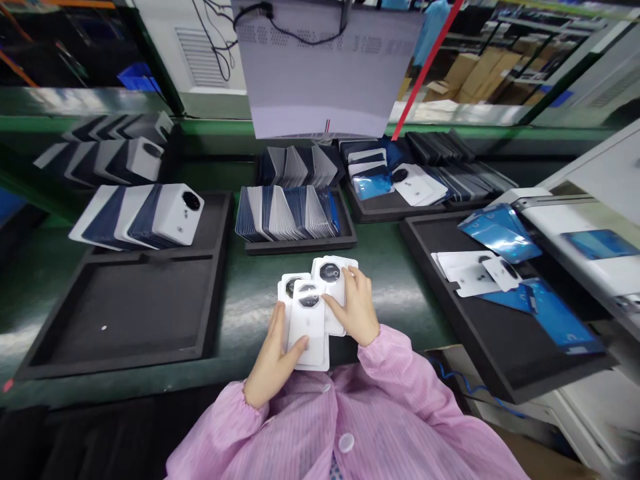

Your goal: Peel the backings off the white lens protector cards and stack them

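In front of my body is a small overlapping group of white phone back covers, each with a dark round camera area. The front cover (307, 327) lies over a left cover (295, 279) and partly over a right stack (335, 303). My left hand (270, 360) is closed on the left side of the group, fingers along its left edge and thumb on the front cover. My right hand (357, 310) grips the right stack near its top, its thumb reaching the front cover's upper right edge. The lower covers are partly hidden.
A black tray (210, 287) at left carries fanned white and dark covers (145, 217). Beyond my hands, another tray (300, 247) holds a dense row of covers (285, 213). The right tray (490, 353) holds white pieces and blue film (555, 307). A grey panel (325, 80) stands behind.
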Demonstrator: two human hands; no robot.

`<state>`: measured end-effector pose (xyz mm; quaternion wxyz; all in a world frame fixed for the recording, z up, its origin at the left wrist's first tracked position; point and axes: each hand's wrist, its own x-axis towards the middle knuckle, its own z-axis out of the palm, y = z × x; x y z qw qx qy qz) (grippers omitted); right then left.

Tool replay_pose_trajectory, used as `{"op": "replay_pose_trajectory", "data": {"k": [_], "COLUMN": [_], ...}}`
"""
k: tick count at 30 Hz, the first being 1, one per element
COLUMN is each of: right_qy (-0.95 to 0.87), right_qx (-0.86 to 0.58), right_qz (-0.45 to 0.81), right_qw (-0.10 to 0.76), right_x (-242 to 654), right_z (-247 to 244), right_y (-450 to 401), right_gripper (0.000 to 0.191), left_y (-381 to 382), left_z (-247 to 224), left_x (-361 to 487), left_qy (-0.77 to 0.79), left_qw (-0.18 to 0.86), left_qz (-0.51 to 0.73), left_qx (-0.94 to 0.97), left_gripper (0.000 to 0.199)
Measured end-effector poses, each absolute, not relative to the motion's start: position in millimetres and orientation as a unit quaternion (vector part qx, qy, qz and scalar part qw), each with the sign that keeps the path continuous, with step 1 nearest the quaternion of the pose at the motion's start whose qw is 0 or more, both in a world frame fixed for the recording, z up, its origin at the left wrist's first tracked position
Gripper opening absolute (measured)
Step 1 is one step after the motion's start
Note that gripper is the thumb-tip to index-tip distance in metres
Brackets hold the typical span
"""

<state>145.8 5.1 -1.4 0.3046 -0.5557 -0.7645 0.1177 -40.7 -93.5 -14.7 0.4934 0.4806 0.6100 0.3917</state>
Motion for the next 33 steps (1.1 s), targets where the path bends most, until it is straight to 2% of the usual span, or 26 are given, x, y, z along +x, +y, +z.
{"op": "replay_pose_trajectory", "data": {"k": [4,7,10,12,14,17,20,23,28,33], "right_qy": [-0.746,-0.727,-0.69,-0.651,-0.587,-0.435,-0.273,-0.197,-0.202,-0.2], "right_qx": [-0.563,-0.534,-0.485,-0.477,-0.48,-0.461,-0.419,-0.405,-0.45,-0.455], "right_qz": [0.16,0.301,0.484,0.56,0.625,0.738,0.831,0.865,0.838,0.831], "right_qw": [0.318,0.311,0.234,0.188,0.183,0.23,0.243,0.222,0.233,0.251], "right_x": [160.3,159.9,162.6,169.1,176.4,181.0,172.9,156.5,133.2,129.2], "right_z": [-0.5,7.6,17.4,19.5,16.7,8.1,1.9,-1.0,-6.3,-11.2], "right_y": [-18.9,-42.5,-61.7,-70.6,-77.3,-84.1,-85.2,-80.2,-73.6,-76.6], "right_gripper": [0.058,0.049,0.042,0.038,0.045,0.066,0.053,0.039,0.038,0.039], "left_y": [-88.1,-81.2,-78.8,-81.0,-84.7,-89.7,-92.7,-95.4,-101.1,-98.6], "left_z": [-9.0,0.4,8.9,11.3,11.6,12.0,14.2,16.5,13.1,5.8], "left_x": [-41.4,-46.0,-51.7,-54.1,-54.5,-52.1,-49.0,-47.5,-49.8,-64.7], "left_qy": [0.577,0.561,0.549,0.546,0.548,0.558,0.562,0.558,0.538,0.583], "left_qw": [0.569,0.596,0.614,0.622,0.623,0.619,0.621,0.633,0.658,0.618], "left_qz": [0.471,0.508,0.513,0.504,0.492,0.475,0.462,0.455,0.447,0.416], "left_qx": [0.349,0.269,0.24,0.245,0.262,0.282,0.291,0.285,0.28,0.324], "left_gripper": [0.074,0.064,0.057,0.053,0.051,0.049,0.051,0.053,0.052,0.051]}}
